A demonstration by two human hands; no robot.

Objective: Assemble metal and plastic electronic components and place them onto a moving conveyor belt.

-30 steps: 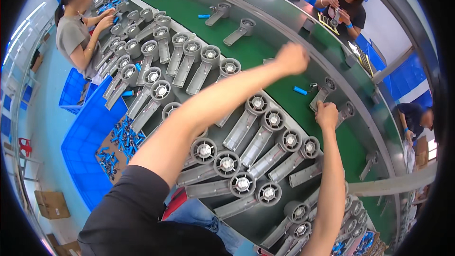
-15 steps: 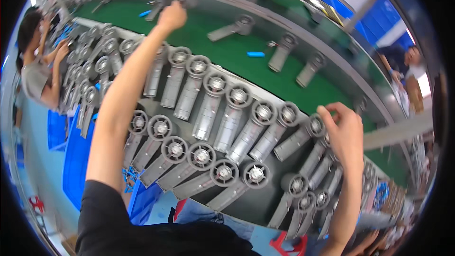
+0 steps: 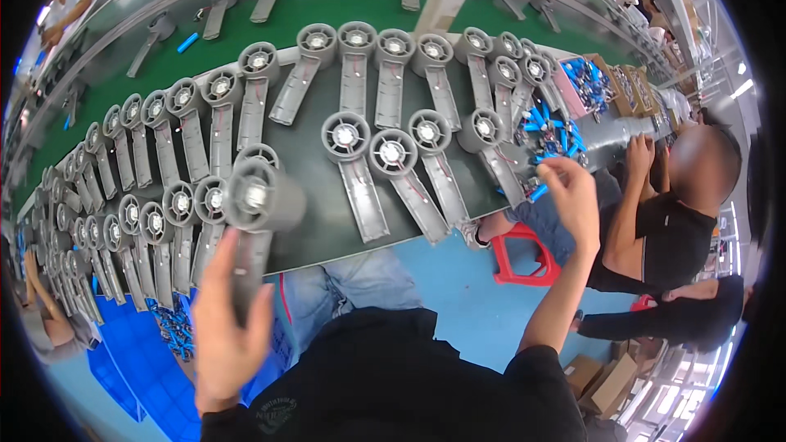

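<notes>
My left hand (image 3: 229, 319) is wrapped round the handle of a grey handheld fan housing (image 3: 254, 200). The housing is raised above the near table edge, its round head up and slightly blurred. My right hand (image 3: 571, 200) is at the right with thumb and forefinger pressed together; whatever is in the pinch cannot be made out. Just beside its fingers lies a blue cylindrical battery (image 3: 538, 192), and a loose pile of blue batteries (image 3: 550, 133) spreads beyond them. Nearest to this hand on the table is another fan housing (image 3: 485, 127) with a thin red wire in its open handle.
Rows of similar fan housings cover the dark table (image 3: 315, 168). Past its far edge runs a green conveyor belt (image 3: 184, 61) with spaced housings. A pink box (image 3: 571, 86) holds more batteries. A co-worker (image 3: 655, 205) sits at right, near a red stool (image 3: 524, 258). Blue bins (image 3: 155, 368) stand lower left.
The view has swung to the right. My left hand has come back from the conveyor to the near table edge with a fan housing. My right hand is now beside the blue batteries.
</notes>
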